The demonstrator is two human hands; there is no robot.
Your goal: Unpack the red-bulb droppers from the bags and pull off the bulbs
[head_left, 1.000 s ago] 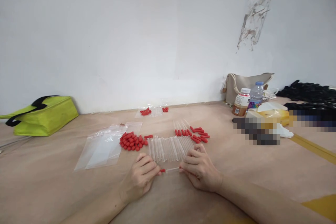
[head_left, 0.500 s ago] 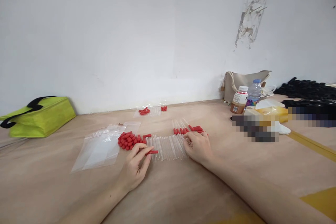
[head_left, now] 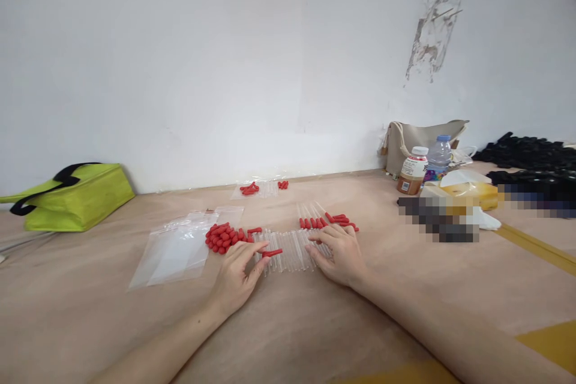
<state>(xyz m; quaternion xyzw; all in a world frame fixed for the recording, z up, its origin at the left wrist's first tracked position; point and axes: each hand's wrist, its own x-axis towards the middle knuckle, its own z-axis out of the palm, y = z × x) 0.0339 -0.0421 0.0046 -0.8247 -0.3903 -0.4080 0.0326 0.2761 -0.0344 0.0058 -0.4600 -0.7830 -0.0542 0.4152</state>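
A row of clear glass tubes (head_left: 290,249) lies on the brown table (head_left: 288,324) in front of me. My left hand (head_left: 237,276) pinches a red rubber cap (head_left: 272,252) over the left part of the row. My right hand (head_left: 337,252) rests on the right end of the tubes, fingers curled down onto them; what they hold, if anything, I cannot make out. A heap of loose red caps (head_left: 225,237) lies left of the row. Tubes fitted with red caps (head_left: 328,221) lie just behind my right hand.
Clear zip bags (head_left: 175,247) lie left of the caps. A lime green bag (head_left: 67,197) sits far left. By the wall lie another bag with red caps (head_left: 256,189), a beige tote (head_left: 418,143), two bottles (head_left: 423,169), yellow packaging (head_left: 468,192) and black items (head_left: 531,162).
A second ago both hands held a cap and a tube near me. They have moved forward to the tube row; the left hand carries the red cap, the right has settled on the tubes.
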